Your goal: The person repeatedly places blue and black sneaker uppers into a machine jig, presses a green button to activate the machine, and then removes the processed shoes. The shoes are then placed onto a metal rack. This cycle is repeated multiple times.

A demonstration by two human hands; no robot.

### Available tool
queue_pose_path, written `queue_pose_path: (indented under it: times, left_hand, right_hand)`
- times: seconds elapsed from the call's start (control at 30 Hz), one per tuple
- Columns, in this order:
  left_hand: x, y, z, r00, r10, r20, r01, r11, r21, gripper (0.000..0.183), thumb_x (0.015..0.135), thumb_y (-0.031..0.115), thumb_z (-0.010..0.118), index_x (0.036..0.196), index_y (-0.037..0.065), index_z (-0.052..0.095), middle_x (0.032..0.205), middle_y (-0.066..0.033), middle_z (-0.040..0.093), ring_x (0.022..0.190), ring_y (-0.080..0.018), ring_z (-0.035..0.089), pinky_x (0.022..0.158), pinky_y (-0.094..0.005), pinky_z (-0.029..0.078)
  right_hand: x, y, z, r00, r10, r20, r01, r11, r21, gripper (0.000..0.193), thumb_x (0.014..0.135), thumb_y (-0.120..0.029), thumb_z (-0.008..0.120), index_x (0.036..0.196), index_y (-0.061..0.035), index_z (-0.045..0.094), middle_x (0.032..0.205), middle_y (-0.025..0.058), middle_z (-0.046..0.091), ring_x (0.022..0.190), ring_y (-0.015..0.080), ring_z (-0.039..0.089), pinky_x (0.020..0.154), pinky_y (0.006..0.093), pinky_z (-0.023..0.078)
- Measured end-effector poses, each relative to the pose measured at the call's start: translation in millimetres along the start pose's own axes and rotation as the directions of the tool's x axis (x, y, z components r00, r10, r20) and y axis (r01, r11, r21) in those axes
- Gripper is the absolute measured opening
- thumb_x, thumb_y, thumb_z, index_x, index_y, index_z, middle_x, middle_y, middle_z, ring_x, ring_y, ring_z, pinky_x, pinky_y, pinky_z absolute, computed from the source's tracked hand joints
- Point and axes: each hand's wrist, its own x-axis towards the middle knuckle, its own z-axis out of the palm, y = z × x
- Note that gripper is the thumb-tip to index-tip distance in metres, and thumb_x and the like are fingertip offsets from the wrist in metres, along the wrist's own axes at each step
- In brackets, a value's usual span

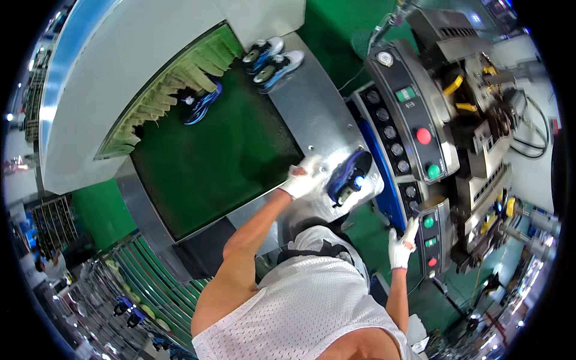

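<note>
My left hand (302, 176), in a white glove, is over the metal table (311, 207) beside the green conveyor belt. Its fingers are smeared by motion. To the right of it, a dark blue and black sneaker (350, 178) lies on the tabletop, apart from the hand. My right hand (403, 245), also gloved, is beside a machine's control panel (444, 240). Its fingers are stretched out near a green button (428, 222), and nothing shows in them; whether they touch the panel I cannot tell.
One sneaker (204, 103) rests on the green belt (216, 162) by a fringed curtain (174, 84). Two blue and black sneakers (279, 70) stand on the table's far end. Another control panel (414, 114) with gauges and buttons is at the right. Metal racks (156, 282) stand at the lower left.
</note>
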Motion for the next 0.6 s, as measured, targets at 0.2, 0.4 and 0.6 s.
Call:
queue_pose_path:
  times: [0.2, 0.4, 0.6]
  left_hand:
    - [9, -94, -217, 0.667, 0.251, -0.702, 0.161, 0.871, 0.465, 0.031, 0.090, 0.011, 0.067, 0.120, 0.005, 0.061, 0.121, -0.0162, 0.063, 0.119, -0.0362, 0.055, 0.104, -0.0478, 0.044]
    - [20, -177, -381, 0.711, -0.063, -0.701, 0.480, 0.771, 0.418, 0.074, 0.077, 0.032, 0.084, 0.137, 0.005, 0.053, 0.143, -0.0220, 0.053, 0.133, -0.0409, 0.048, 0.111, -0.0484, 0.038]
    - [52, -202, -363, 0.655, -0.259, -0.710, 0.533, 0.824, 0.192, 0.090, 0.072, 0.052, 0.085, 0.143, 0.007, 0.053, 0.141, -0.0144, 0.060, 0.128, -0.0337, 0.057, 0.106, -0.0422, 0.044]
  right_hand:
    - [-47, 35, 41, 0.957, 0.117, 0.264, -0.068, 0.980, -0.186, 0.085, 0.088, -0.025, 0.075, 0.156, -0.0002, 0.031, 0.155, 0.0199, 0.046, 0.144, 0.0307, 0.045, 0.116, 0.0371, 0.035]
    - [-36, 24, 29, 0.768, 0.522, 0.370, -0.377, 0.836, -0.398, 0.071, 0.081, -0.036, 0.079, 0.142, -0.0096, 0.056, 0.137, 0.0184, 0.063, 0.126, 0.0345, 0.061, 0.105, 0.0411, 0.047]
    - [-21, -22, 18, 0.762, 0.499, 0.412, -0.347, 0.853, -0.390, 0.071, 0.082, -0.037, 0.078, 0.142, -0.0062, 0.055, 0.136, 0.0210, 0.063, 0.126, 0.0340, 0.061, 0.105, 0.0413, 0.048]
